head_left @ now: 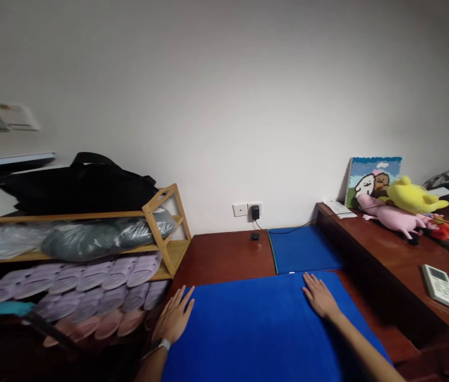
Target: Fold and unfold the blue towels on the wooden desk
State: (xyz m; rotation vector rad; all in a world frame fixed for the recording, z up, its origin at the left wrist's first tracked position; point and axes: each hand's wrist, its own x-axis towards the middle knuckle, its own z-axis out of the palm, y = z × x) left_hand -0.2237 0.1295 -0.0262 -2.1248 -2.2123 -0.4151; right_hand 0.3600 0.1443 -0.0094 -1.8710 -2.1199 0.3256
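A large bright blue cloth (240, 323) lies spread flat over a reddish-brown wooden tabletop (224, 254). My left hand (174, 315), with a watch (161, 345) on its wrist, is at the cloth's far left corner, fingers stretched out and slightly apart. Near the far right corner, my right hand (320, 294) lies flat on the cloth with its fingers extended. Neither hand grips anything. Behind the large cloth lies a smaller, darker blue cloth (304, 249) with a green edge.
To the left stands a wooden rack (168, 233) with several lilac slippers (100, 273) and a black bag (85, 185). A raised desk on the right bears plush toys (391, 215), a picture (371, 178) and a calculator (442, 286). A black plug (255, 213) sits in the wall socket.
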